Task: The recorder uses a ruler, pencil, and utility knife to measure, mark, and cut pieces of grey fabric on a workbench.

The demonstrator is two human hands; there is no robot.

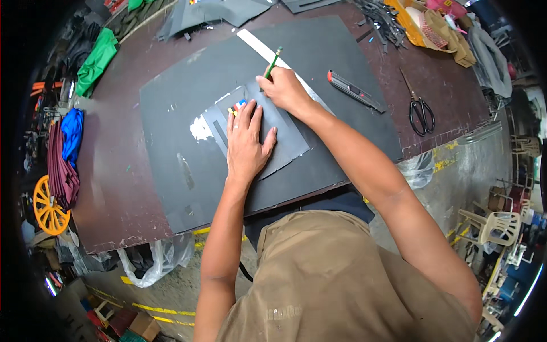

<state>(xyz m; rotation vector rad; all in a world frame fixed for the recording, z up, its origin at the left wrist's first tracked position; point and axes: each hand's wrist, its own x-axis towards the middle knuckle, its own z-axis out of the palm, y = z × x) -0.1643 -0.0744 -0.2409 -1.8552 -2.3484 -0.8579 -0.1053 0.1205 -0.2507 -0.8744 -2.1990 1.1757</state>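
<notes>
A grey flat template (285, 145) with a slot near its left edge and a small multicoloured patch (237, 107) lies on a large dark sheet (319, 45). My left hand (247, 139) presses flat on the template, its fingers stretched out beside the patch. In my right hand (285, 88) is a green pencil (275, 60), held upright near the template's far right edge; its tip is hard to make out. A white ruler-like strip (256, 45) lies on the sheet, running diagonally past my right hand and partly hidden by it.
Right of my hands lie a red and grey box cutter (356, 92) and black-handled scissors (421, 114). Dark scraps (384, 23) and an orange-edged box (427, 25) sit at the far right. Green fabric (97, 62) and an orange wheel (50, 206) are at the left edge.
</notes>
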